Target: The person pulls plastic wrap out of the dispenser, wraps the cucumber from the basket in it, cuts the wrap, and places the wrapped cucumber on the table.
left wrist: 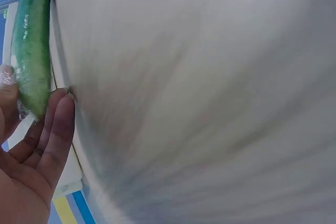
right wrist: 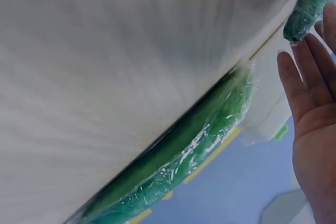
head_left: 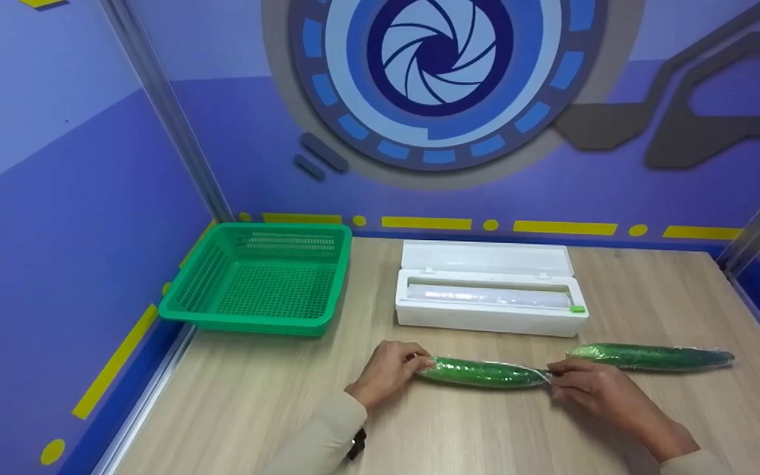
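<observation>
A green cucumber in clear plastic wrap lies crosswise between the two hands in the head view. Its left end is held by my left hand, thumb on one side and fingers on the other, as the left wrist view also shows around the wrapped cucumber. At the opposite end, the thumb and fingertips of my right hand pinch the wrapped tip. Just beyond the right hand lies a second wrapped cucumber, seen large with shiny, creased film in the right wrist view.
Behind the cucumbers stands a white cling film box, its lid raised, with a film roll inside and a green slider at its right. A green plastic basket sits at the back left, close to the side wall.
</observation>
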`<state>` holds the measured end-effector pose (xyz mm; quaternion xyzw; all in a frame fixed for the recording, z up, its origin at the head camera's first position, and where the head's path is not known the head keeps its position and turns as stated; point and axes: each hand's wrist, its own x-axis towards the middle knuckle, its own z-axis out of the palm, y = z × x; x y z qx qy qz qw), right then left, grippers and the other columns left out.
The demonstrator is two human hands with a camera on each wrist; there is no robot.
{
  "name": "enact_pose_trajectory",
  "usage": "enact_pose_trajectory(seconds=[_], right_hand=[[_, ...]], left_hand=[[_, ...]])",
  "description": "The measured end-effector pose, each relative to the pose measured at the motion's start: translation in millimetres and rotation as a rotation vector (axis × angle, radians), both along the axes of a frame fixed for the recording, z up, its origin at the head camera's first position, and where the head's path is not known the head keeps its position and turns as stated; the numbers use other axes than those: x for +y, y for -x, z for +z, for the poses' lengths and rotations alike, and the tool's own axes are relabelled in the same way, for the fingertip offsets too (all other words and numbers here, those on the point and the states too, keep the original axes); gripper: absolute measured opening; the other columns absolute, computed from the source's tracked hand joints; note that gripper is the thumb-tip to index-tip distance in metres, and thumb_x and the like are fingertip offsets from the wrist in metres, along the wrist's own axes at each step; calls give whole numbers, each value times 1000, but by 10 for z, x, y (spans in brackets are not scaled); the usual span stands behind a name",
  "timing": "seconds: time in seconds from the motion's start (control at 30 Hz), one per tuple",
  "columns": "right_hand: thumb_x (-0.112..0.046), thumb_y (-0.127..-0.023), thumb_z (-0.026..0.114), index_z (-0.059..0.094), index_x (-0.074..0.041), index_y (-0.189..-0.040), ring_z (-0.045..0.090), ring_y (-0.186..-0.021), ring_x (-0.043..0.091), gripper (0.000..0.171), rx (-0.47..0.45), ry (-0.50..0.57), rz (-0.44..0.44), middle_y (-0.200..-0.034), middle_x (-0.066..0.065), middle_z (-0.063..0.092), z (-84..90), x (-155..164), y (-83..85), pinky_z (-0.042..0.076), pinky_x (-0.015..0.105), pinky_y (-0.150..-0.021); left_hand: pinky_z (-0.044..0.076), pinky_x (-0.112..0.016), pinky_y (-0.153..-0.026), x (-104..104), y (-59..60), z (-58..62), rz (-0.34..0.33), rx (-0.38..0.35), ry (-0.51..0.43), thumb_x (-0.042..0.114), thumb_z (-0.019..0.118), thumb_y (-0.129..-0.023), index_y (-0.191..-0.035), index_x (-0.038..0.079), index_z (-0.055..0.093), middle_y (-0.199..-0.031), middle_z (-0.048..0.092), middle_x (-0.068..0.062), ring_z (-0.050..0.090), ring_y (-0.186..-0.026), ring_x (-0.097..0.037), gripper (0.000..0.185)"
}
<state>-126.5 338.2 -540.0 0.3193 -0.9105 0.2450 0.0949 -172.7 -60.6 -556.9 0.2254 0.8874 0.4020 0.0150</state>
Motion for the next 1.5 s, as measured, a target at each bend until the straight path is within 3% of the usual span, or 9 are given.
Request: enact_pose_trajectory(seconds=[0.13, 0.3, 0.4, 0.53, 0.73, 0.87, 1.0, 1.3, 1.5], right_hand=[[-14, -85, 89, 85, -25, -96, 72, -108, 19, 15, -35, -11, -33, -120, 1, 75, -24, -35, 40, 59, 42, -88], [2, -77, 92, 71, -21, -87, 67, -91, 8, 32, 67, 63, 2, -100, -9, 67, -104, -136, 122, 58, 30, -77], [8, -74, 92, 63, -19, -93, 63, -88, 4, 44, 40, 107, -12, -96, -13, 61, -149, -175, 135, 57, 27, -72], [7, -76, 91, 66, -18, -101, 65, -89, 6, 43, 12, 138, -33, -99, -14, 64, -186, -184, 133, 57, 29, -74], [1, -84, 88, 74, -22, -102, 67, -93, 6, 32, 58, 77, -50, -101, -15, 68, -202, -182, 146, 56, 31, -80], [-10, -84, 90, 73, -21, -104, 66, -95, 10, 29, 0, 17, -70, -105, -12, 65, -183, -188, 154, 58, 40, -82], [-14, -83, 92, 72, -22, -101, 61, -91, 7, 27, -58, -15, -79, -103, -12, 58, -162, -190, 161, 56, 39, -78], [-5, -92, 81, 71, -16, -99, 59, -81, -1, 17, -95, 80, -59, -91, -17, 65, -142, -183, 188, 54, 30, -69], [-9, -92, 82, 72, -17, -97, 61, -84, 2, 14, -152, 89, -58, -92, -15, 65, -145, -153, 186, 55, 30, -72]], left_hand=[[50, -23, -75, -8, -38, -46, 29, 46, 40, 34, 74, -101, -101, 15, 85, -94, 69, 14, 59, -85, 0, 22], [48, -23, -73, 11, -82, -87, 53, 120, 71, 35, 75, -99, -109, 19, 85, -94, 65, 12, 58, -84, -1, 22], [51, -25, -77, 34, -95, -89, 63, 161, 76, 33, 76, -98, -108, 22, 84, -96, 70, 15, 62, -86, 1, 17], [54, -29, -85, 44, -105, -82, 65, 192, 88, 29, 77, -99, -106, 21, 84, -101, 74, 14, 67, -95, -2, 13], [53, -27, -89, 46, -110, -75, 18, 147, 145, 31, 89, -88, -120, 15, 82, -110, 69, 9, 63, -101, -4, 37], [51, -24, -85, 48, -100, -63, 17, 127, 148, 26, 89, -85, -124, 14, 81, -105, 62, 6, 58, -95, -5, 41], [50, -22, -75, 49, -78, -55, 18, 155, 144, 29, 84, -89, -123, 13, 81, -98, 67, 5, 60, -86, -5, 37], [56, -27, -83, 39, -78, -50, 23, 149, 53, 31, 71, -101, -108, 17, 80, -100, 77, 11, 69, -93, -1, 18], [49, -21, -78, 11, -80, -51, -8, 97, 68, 30, 88, -87, -117, 9, 81, -99, 63, 7, 55, -87, -3, 37]])
